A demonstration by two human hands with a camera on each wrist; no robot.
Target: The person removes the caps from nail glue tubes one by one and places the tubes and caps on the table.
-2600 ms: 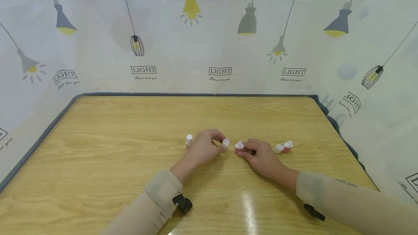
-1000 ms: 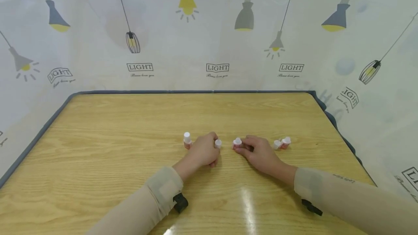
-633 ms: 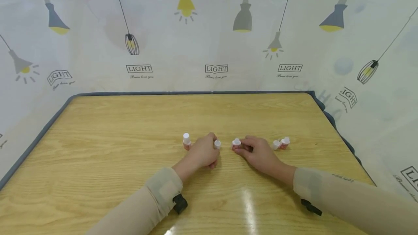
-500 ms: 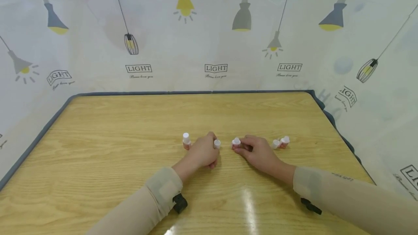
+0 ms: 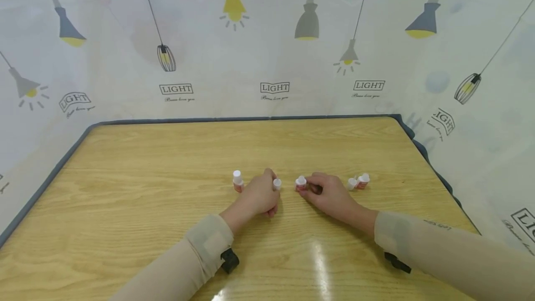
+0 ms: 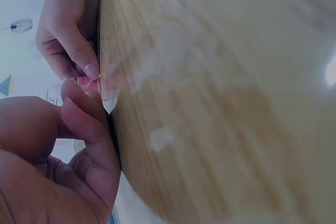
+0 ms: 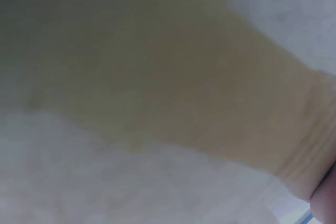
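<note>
Near the middle of the table, in the head view, my left hand [image 5: 257,195] has its fingers curled at a small white cap [image 5: 277,184], which it seems to hold at the tabletop. The left wrist view shows those bent fingertips [image 6: 86,114] against the wood; the cap is mostly hidden there. My right hand [image 5: 332,195] pinches a small red-and-white dropper bottle [image 5: 300,184] between thumb and forefinger. That bottle stands upright, its white nozzle bare. Just left of my left hand stands another bottle [image 5: 238,180] with its white cap on. The right wrist view shows mostly sleeve [image 7: 157,77].
Right of my right hand, a bottle with a bare nozzle [image 5: 363,181] stands beside a loose white cap [image 5: 352,183]. The wooden table [image 5: 167,152] has a dark edge strip [image 5: 242,119], and a lamp-print backdrop [image 5: 209,59] rises behind it.
Since the oldest frame, my left hand has lowered the white cap and shifted slightly left, away from the bottle in my right hand. Over the last second both hands stay nearly still.
</note>
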